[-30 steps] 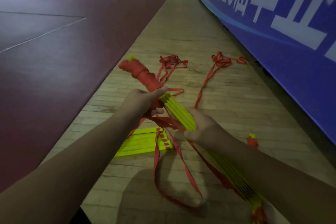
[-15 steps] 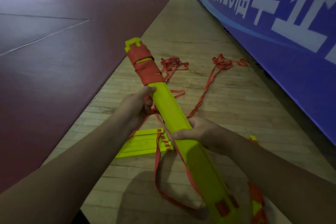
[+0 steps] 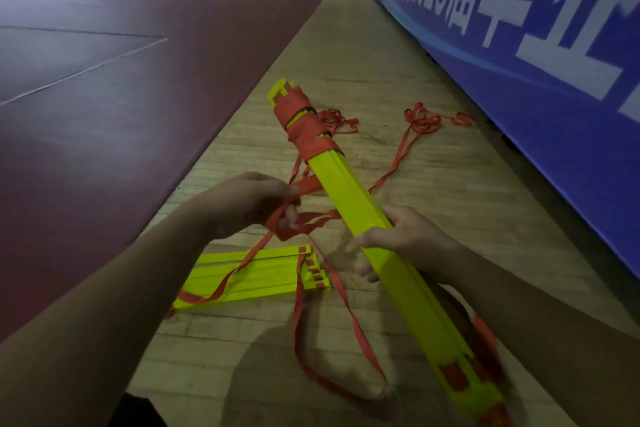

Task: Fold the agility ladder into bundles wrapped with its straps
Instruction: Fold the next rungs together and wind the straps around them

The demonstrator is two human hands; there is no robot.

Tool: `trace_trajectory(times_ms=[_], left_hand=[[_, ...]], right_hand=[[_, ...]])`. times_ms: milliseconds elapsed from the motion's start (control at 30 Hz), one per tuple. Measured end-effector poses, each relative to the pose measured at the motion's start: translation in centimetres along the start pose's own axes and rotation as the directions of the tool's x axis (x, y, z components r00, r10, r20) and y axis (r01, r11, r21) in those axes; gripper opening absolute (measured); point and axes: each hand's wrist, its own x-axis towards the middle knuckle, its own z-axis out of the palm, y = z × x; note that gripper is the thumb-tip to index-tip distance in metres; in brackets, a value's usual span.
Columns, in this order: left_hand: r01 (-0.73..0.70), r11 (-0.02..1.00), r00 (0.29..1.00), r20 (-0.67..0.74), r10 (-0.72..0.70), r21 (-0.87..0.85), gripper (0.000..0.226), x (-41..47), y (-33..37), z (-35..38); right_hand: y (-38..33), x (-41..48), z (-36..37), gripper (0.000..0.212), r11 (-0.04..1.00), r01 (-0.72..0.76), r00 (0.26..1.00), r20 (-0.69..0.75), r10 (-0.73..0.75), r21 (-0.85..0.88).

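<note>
A bundle of yellow ladder rungs (image 3: 349,194) slants from upper left to lower right in front of me. Red strap is wound round its far end (image 3: 304,128). My right hand (image 3: 398,239) grips the bundle near its middle. To the left of the bundle, my left hand (image 3: 249,204) holds a stretch of red strap (image 3: 304,185) that runs up to the wrapped end. More strap hangs from this hand in loops (image 3: 343,350) down to the floor.
A second stack of yellow rungs (image 3: 252,277) lies on the wooden floor strip (image 3: 346,45) below my hands. Tangled red straps (image 3: 426,121) trail toward a blue banner wall (image 3: 519,62) on the right. Dark red court flooring (image 3: 104,114) spreads to the left.
The bundle turned flat side up and rose. My left hand let go of the bundle, moved left and took the strap. My right hand stayed at the bundle's middle.
</note>
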Motion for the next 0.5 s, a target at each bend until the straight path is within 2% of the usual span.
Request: trace_trajectory(times_ms=[33,100,167,200,300,333,400,500], left_hand=[[0.003,0.998,0.999,-0.037,-0.006,-0.069,0.023,0.3,0.1,0.5],[0.012,0.988,0.99,-0.135,-0.034,-0.155,0.028,0.8,0.1,1.9],[0.016,0.988,0.959,-0.277,-0.058,-0.152,0.04,1.5,-0.6,3.2],[0.022,0.989,0.936,-0.344,-0.072,-0.147,0.044,1.8,-1.0,3.6],[0.056,0.98,0.878,-0.458,-0.138,-0.188,0.042,2.4,-2.7,4.4],[0.059,0.973,0.857,-0.489,-0.163,-0.221,0.039,2.5,-3.0,4.5],[0.048,0.956,0.827,-0.526,-0.2,-0.289,0.033,2.8,-3.2,4.8],[-0.023,0.935,0.826,-0.534,-0.181,-0.354,0.028,2.8,-2.5,5.0]], right_hand=[[0.1,0.1,0.0,0.024,0.988,0.027,0.998,-0.058,-0.036,-0.154],[0.2,0.3,0.3,0.026,0.895,0.058,0.981,-0.139,-0.133,-0.443],[0.4,0.1,1.2,0.034,0.812,0.072,0.97,-0.149,-0.193,-0.58],[0.6,-0.1,1.8,0.041,0.745,0.067,0.966,-0.144,-0.215,-0.664],[0.9,-0.6,3.4,0.057,0.409,-0.005,0.959,-0.12,-0.256,-0.912],[0.8,-0.7,3.6,0.058,0.376,-0.014,0.96,-0.118,-0.254,-0.926],[0.6,-0.5,3.8,0.059,0.444,-0.026,0.97,-0.129,-0.204,-0.895],[-0.1,0.2,2.9,0.063,0.661,-0.082,0.987,-0.153,-0.05,-0.746]])
